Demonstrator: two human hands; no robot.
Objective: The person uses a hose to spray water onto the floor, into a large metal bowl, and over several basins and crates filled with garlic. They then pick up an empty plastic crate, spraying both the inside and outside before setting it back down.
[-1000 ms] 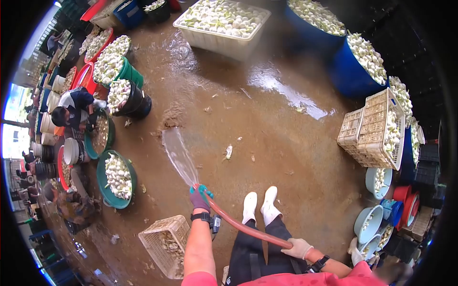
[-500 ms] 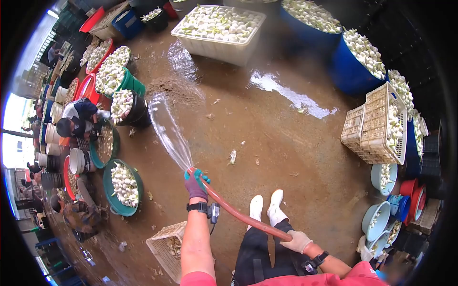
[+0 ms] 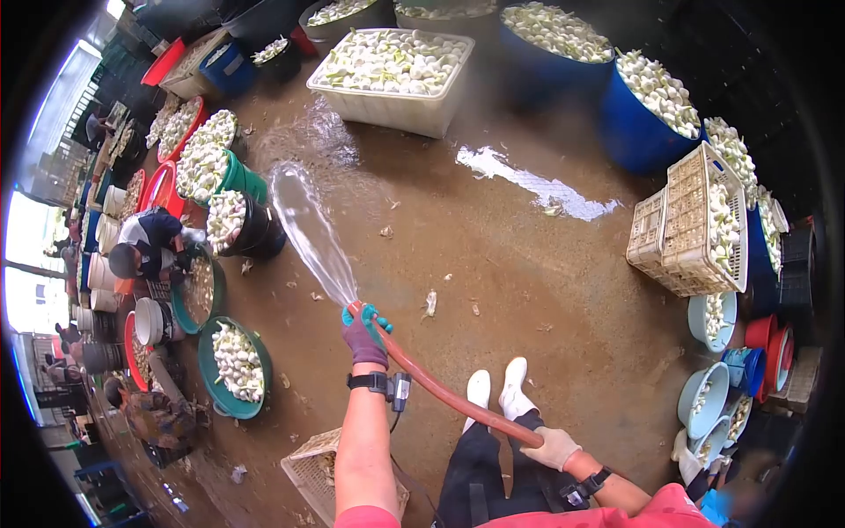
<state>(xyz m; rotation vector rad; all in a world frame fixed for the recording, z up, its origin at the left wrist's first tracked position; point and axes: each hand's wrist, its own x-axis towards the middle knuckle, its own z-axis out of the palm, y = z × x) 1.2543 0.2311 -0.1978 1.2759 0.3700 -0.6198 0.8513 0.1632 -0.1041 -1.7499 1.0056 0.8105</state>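
My left hand (image 3: 364, 333), in a purple and teal glove, is closed round the front end of a red hose (image 3: 433, 384). A spray of water (image 3: 308, 227) leaves the hose end and arcs up and left over the wet brown floor. Farther back along the same hose, in front of my legs, my right hand (image 3: 552, 447) grips it in a pale glove. Both white boots (image 3: 515, 387) stand on the floor just beyond the hose.
A white crate (image 3: 387, 106) of white bulbs stands ahead. Blue tubs (image 3: 647, 128) and stacked cream baskets (image 3: 695, 229) line the right. Green tubs (image 3: 231, 407) and crouching people (image 3: 150, 231) are at left. An open crate (image 3: 304, 462) lies beside my left arm.
The water spray now reaches a little higher and lands nearer the white crate. The view has shifted slightly. Both hands keep their hold on the hose.
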